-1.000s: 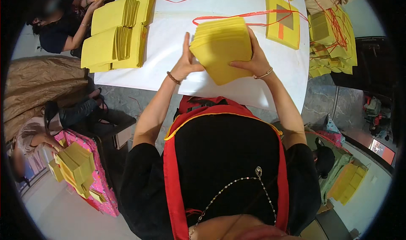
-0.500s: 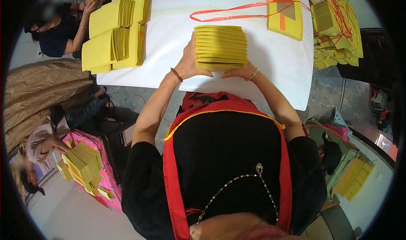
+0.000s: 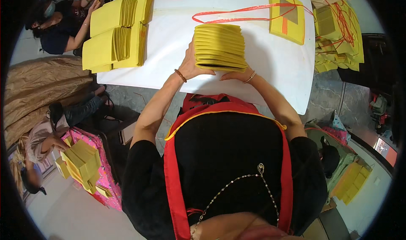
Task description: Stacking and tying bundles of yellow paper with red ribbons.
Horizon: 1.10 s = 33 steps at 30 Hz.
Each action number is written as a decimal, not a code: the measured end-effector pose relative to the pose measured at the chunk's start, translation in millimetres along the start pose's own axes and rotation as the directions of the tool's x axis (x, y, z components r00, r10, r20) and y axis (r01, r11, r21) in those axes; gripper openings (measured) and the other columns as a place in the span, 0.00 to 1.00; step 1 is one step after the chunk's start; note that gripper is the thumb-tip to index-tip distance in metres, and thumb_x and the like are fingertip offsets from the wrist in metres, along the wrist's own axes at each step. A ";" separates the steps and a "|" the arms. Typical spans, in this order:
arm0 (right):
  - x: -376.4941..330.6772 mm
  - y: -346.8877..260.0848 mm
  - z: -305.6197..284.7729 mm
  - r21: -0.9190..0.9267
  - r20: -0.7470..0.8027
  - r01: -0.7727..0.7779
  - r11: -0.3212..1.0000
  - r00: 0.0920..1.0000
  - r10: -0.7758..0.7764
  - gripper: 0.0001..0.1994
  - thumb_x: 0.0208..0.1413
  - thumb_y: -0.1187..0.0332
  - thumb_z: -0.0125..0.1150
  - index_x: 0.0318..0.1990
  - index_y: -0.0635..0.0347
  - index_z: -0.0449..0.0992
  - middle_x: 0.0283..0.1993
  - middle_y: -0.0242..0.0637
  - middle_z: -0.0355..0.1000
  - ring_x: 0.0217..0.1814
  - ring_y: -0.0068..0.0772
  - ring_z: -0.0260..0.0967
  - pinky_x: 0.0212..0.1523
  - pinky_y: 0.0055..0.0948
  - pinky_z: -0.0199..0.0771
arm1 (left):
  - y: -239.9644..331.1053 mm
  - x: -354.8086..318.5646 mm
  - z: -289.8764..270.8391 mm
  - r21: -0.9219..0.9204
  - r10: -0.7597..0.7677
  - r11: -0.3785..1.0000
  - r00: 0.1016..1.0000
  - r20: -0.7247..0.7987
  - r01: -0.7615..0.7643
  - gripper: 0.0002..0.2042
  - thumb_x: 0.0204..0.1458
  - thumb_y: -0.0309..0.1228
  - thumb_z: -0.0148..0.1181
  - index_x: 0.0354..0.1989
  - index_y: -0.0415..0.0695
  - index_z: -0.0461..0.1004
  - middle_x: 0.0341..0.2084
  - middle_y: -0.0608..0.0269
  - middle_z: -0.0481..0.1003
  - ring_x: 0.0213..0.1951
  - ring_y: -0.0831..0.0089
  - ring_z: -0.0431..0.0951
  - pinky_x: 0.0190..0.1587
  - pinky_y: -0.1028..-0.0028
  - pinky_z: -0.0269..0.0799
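Observation:
A thick stack of yellow folded paper packets (image 3: 219,45) stands between my hands above the white-topped table (image 3: 169,41), its layered edges toward me. My left hand (image 3: 193,66) grips its left side, the thumb along the near lower edge and the fingers hidden behind. On the opposite side my right hand (image 3: 240,75) presses the lower right corner, its thumb pointing inward; most of its fingers are hidden. A dark gap shows between the packets nearest me. Beyond the stack lies a loop of red plastic string (image 3: 237,17).
More yellow packets (image 3: 112,35) are piled at the table's left. A yellow bundle (image 3: 287,18) tied with red string lies at the far right, near a stringed heap (image 3: 338,37) beside the table. A co-worker (image 3: 63,24) sits far left; another person (image 3: 44,143) handles yellow packets lower left.
The stack's packets have shifted slightly between my hands, and a gap has opened near the closest ones. The far-left co-worker's hands have come further together.

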State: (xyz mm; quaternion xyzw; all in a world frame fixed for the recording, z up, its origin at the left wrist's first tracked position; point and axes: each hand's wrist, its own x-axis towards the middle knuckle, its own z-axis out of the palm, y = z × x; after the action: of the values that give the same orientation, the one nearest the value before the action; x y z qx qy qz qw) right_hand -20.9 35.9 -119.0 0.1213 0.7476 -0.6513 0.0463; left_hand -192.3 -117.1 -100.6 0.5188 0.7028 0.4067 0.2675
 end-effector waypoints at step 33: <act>2.7 -45.0 -2.9 -0.230 -0.294 0.336 0.913 0.871 -0.394 0.53 0.27 0.62 0.75 0.56 0.57 0.38 0.56 0.45 0.52 0.58 0.38 0.53 0.55 0.36 0.57 | 37.8 -6.2 -22.6 -0.004 0.040 0.999 0.996 0.077 -0.039 0.54 0.19 0.40 0.74 0.58 0.40 0.45 0.52 0.47 0.55 0.55 0.54 0.57 0.57 0.65 0.54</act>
State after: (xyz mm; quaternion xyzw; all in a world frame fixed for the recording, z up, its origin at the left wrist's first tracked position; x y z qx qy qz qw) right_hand -34.1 33.6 -75.8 0.0816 0.8071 -0.5513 -0.1950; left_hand -189.1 -124.7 -56.9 0.5476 0.6811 0.3924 0.2868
